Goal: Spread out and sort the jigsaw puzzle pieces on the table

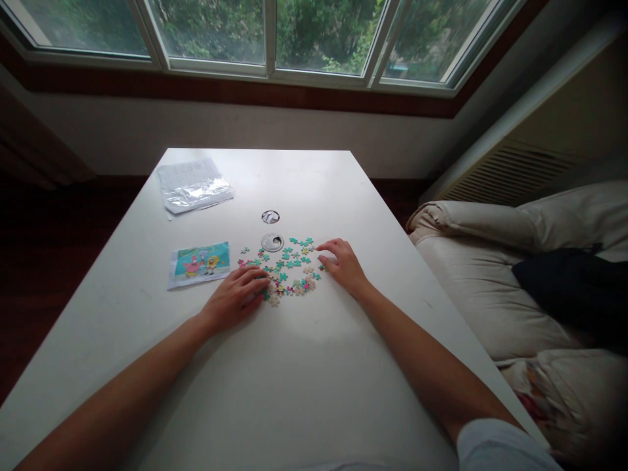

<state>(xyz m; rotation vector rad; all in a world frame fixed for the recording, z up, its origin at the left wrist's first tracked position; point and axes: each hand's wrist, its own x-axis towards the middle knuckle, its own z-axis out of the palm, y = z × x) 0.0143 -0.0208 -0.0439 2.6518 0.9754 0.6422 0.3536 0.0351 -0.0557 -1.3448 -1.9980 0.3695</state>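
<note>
Small jigsaw puzzle pieces (289, 264), mostly teal with some pink, yellow and beige, lie spread on the white table (304, 366). My left hand (239, 293) rests flat at the left side of the pieces, its fingers stretched over a few of them. At the right edge of the spread, my right hand (343, 263) has its thumb and forefinger apart, the fingertips next to several loose pieces. Nothing shows between those fingers. Left of the pieces lies a packet with a colourful cartoon picture (201, 263).
A round silver disc (272, 243) lies just behind the pieces, and a smaller round picture (270, 216) beyond it. Clear plastic sleeves with papers (193, 186) are at the table's far left. A cream sofa (471, 275) stands along the right, below a window (269, 39) wall.
</note>
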